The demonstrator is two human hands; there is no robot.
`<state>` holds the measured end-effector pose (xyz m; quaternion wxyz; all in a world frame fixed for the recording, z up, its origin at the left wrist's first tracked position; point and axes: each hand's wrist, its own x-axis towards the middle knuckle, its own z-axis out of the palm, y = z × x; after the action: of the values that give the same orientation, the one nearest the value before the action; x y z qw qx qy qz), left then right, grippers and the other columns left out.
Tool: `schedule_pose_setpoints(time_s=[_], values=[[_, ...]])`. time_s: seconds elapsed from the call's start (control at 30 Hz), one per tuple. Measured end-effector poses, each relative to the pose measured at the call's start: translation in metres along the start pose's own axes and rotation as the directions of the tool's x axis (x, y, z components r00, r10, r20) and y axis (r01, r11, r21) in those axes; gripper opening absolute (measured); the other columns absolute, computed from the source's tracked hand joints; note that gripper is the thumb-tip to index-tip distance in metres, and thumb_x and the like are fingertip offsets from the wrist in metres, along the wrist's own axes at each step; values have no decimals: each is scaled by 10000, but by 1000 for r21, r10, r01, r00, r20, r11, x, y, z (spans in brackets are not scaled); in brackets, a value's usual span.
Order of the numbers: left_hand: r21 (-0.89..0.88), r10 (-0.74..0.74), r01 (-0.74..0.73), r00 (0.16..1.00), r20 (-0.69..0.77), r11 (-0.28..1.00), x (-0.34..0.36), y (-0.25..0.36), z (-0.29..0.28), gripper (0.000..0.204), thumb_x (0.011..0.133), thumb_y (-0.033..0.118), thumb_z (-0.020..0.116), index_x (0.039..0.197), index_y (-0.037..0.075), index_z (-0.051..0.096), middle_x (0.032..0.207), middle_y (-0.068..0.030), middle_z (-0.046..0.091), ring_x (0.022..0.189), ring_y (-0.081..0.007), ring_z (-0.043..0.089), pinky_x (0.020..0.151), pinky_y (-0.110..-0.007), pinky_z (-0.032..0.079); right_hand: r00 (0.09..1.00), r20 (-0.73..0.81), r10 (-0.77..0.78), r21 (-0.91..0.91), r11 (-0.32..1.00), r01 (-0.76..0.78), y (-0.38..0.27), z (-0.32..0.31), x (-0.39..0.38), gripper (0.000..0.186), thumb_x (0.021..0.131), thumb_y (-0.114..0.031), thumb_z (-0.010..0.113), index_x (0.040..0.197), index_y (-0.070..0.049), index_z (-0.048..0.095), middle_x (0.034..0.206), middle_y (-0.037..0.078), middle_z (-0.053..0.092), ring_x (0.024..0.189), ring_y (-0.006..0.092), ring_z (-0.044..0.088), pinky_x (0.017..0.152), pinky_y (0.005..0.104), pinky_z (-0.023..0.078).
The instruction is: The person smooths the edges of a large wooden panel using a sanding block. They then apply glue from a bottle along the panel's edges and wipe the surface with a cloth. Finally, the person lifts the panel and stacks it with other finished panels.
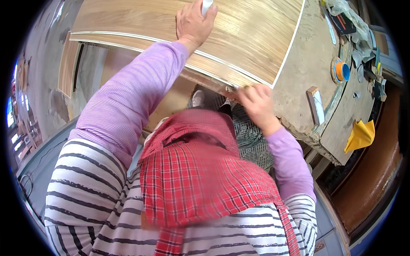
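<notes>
We list: one white-edged board point(252, 38); our left hand point(194, 25) over it, fingers pinching a white object point(206, 6); our right hand point(255, 102) at its near edge, fingers curled, contents we cannot tell.

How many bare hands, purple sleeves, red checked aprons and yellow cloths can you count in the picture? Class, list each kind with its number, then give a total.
Bare hands: 2
Purple sleeves: 2
Red checked apron: 1
Yellow cloth: 1
Total: 6

Bright light point(10, 118) shows far left, a chipped workbench point(299, 98) right.
</notes>
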<state>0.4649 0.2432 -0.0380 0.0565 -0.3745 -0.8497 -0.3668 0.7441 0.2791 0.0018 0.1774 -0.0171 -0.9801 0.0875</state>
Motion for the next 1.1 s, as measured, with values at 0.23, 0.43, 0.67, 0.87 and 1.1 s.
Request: schedule_pose_setpoints(time_s=[0.23,0.43,0.67,0.87,1.1], values=[[-75,10,-12,999,-34,997,-2,-1,-5,303,893,416,545,951,128,619,883,-104,624,878,-295,560,819,-430,393,998,29,55,-16,998,-54,-5,-3,7,272,694,-143,610,961,-98,641,795,12,519,809,193,546,747,345,390],[-68,-16,18,1000,23,998,0,5,-4,312,894,427,541,971,135,623,866,-90,624,867,-286,560,832,-410,383,998,-24,53,72,996,-51,-20,21,39,261,680,-119,614,938,-84,640,805,25,525,817,199,546,732,348,387],[-108,-25,26,1000,17,994,3,0,-11,321,901,433,525,971,135,621,841,-75,614,862,-260,557,846,-406,375,993,-36,116,-38,992,-117,0,-1,-8,291,645,-86,656,933,-112,684,748,4,510,736,204,529,721,348,375],[-117,-11,14,1000,21,993,4,9,-7,335,899,436,521,952,121,619,844,-73,617,874,-257,550,858,-394,364,994,-38,98,77,993,-95,-29,31,55,250,699,-112,609,945,-110,653,780,9,509,778,197,526,712,344,380],[-122,0,-2,1000,-14,993,3,0,-7,327,898,432,533,970,129,633,830,-78,616,849,-263,553,837,-396,372,986,30,165,-84,983,-162,4,-19,-17,215,675,-122,668,889,-110,681,733,1,529,721,193,523,693,350,369]])
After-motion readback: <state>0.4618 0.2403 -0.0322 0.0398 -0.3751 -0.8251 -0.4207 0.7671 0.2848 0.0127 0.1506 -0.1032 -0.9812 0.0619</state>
